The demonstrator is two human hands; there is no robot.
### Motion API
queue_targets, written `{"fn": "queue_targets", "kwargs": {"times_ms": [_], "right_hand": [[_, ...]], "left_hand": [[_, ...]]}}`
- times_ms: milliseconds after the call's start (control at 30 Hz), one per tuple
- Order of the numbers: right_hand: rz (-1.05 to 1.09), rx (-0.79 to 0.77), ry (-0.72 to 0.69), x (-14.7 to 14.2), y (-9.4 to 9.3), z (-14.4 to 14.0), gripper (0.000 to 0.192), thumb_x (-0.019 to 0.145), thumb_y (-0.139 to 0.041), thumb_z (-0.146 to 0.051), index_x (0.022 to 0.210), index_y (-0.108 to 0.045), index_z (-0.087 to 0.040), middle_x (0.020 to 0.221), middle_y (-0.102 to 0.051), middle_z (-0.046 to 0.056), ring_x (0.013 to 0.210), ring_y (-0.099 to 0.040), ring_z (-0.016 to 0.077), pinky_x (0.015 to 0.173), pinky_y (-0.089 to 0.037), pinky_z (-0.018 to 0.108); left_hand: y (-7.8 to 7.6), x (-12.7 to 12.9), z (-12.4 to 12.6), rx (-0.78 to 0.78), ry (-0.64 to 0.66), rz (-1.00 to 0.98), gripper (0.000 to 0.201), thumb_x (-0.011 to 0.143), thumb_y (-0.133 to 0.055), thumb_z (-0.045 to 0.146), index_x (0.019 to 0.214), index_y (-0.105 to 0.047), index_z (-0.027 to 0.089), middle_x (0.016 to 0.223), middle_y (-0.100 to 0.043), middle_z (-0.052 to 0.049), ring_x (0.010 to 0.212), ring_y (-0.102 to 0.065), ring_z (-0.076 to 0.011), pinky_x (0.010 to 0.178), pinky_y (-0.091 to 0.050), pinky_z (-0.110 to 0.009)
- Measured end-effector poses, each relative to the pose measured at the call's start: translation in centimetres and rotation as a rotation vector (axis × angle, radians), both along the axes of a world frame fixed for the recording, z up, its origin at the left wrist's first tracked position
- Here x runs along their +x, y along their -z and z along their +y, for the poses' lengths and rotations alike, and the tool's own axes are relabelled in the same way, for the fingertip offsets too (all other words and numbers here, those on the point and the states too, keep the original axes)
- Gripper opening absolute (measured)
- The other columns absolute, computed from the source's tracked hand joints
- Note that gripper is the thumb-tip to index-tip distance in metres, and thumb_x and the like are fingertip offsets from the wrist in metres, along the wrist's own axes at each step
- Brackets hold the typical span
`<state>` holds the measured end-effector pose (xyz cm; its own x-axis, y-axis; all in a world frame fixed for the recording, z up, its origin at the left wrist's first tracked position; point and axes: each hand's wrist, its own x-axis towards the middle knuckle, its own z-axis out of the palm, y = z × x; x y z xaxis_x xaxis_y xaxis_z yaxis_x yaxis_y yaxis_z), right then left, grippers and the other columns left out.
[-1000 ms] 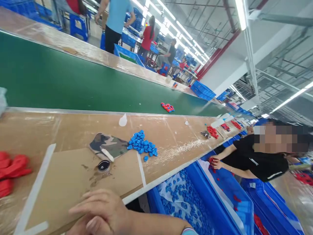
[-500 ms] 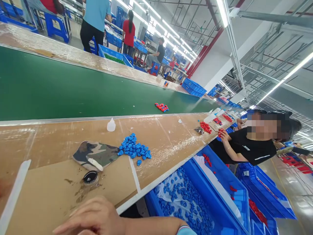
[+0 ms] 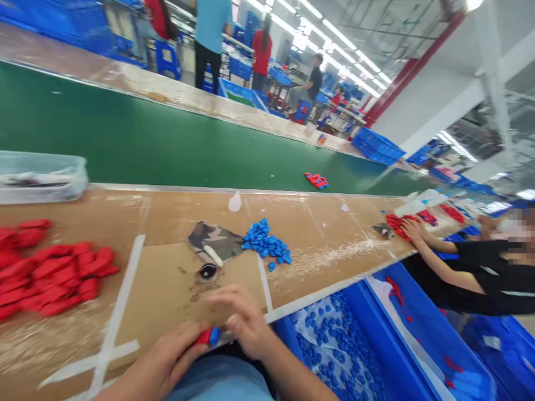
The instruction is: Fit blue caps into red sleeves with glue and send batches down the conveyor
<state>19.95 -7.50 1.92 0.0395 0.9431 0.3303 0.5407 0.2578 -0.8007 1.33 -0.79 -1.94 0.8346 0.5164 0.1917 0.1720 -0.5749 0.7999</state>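
Note:
My left hand [image 3: 173, 353] pinches a small red piece with a blue end [image 3: 210, 336] at the table's front edge, above my lap. Just right of it, my right hand [image 3: 244, 323] is open, fingers stretched out and somewhat blurred, apart from the piece. Beyond the hands, a round black-topped pot [image 3: 208, 272] stands on stained cardboard [image 3: 159, 278]. A white stick-like thing [image 3: 213, 255] lies on a camouflage cloth [image 3: 225, 238] behind it. Touching the cloth's right end is a heap of blue pieces [image 3: 265, 239]. Many red pieces [image 3: 58, 273] are piled at the left.
A transparent plastic box [image 3: 42, 178] and a small white bottle [image 3: 234, 201] stand beside the green conveyor belt [image 3: 175, 150]. Red-and-blue pieces [image 3: 316, 180] lie on the belt. A blue crate [image 3: 363, 312] of blue parts is below at right. A co-worker [image 3: 472, 267] handles red pieces farther right.
The view has swung left, bringing the red pile and plastic box into sight. My left hand has come into view with the red-and-blue piece. My right hand's fingers have spread.

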Motion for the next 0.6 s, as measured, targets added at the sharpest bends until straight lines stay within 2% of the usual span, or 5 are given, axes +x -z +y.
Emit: {"fn": "queue_targets", "kwargs": {"times_ms": [133, 167, 300, 467, 600], "right_hand": [[-0.041, 0.032, 0.559, 5.6, 1.8, -1.0, 0.022, 0.091, -0.051, -0.035, 0.096, -0.067, -0.02, 0.087, -0.069, 0.006, 0.08, -0.065, 0.0163, 0.073, -0.053, 0.028], [-0.048, 0.03, 0.598, 6.8, 2.3, -1.2, 0.023, 0.09, -0.053, -0.036, 0.096, -0.067, -0.018, 0.087, -0.068, 0.007, 0.076, -0.064, 0.0166, 0.069, -0.052, 0.028], [-0.171, -0.002, 0.641, 9.6, 3.7, -1.4, 0.031, 0.084, -0.061, -0.044, 0.098, -0.068, -0.017, 0.085, -0.064, 0.007, 0.064, -0.059, 0.016, 0.061, -0.051, 0.03], [-0.346, 0.012, 0.645, 10.6, 5.0, -0.7, 0.044, 0.082, -0.053, -0.061, 0.09, -0.071, -0.022, 0.077, -0.063, 0.008, 0.06, -0.058, 0.0212, 0.056, -0.047, 0.035], [-0.349, -0.242, 0.688, 13.2, 6.9, 0.0, 0.045, 0.07, -0.053, -0.067, 0.075, -0.068, -0.025, 0.066, -0.063, 0.009, 0.065, -0.061, 0.0298, 0.056, -0.048, 0.043]], "left_hand": [[-1.7, -2.2, 3.3, 0.028, -0.23, 0.039, 0.032, 0.094, -0.042, 0.041, 0.103, -0.066, 0.023, 0.092, -0.073, -0.005, 0.082, -0.067, -0.0195, 0.073, -0.055, -0.023], [-1.8, -2.7, 4.3, 0.051, -0.289, 0.058, 0.032, 0.094, -0.041, 0.041, 0.101, -0.066, 0.022, 0.09, -0.071, -0.006, 0.081, -0.066, -0.0197, 0.072, -0.054, -0.024], [-1.8, -2.8, 7.9, 0.166, -0.559, 0.165, 0.029, 0.09, -0.045, 0.039, 0.087, -0.063, 0.017, 0.082, -0.065, -0.008, 0.079, -0.061, -0.0241, 0.072, -0.05, -0.033], [-2.0, 0.5, 11.6, 0.161, -0.659, 0.256, 0.017, 0.089, -0.047, 0.018, 0.085, -0.062, 0.014, 0.086, -0.063, -0.012, 0.09, -0.059, -0.0268, 0.085, -0.047, -0.041], [-2.1, 2.4, 14.2, 0.173, -0.76, 0.297, 0.015, 0.088, -0.048, 0.008, 0.089, -0.063, 0.012, 0.094, -0.063, -0.013, 0.093, -0.059, -0.0241, 0.087, -0.048, -0.037]]}}
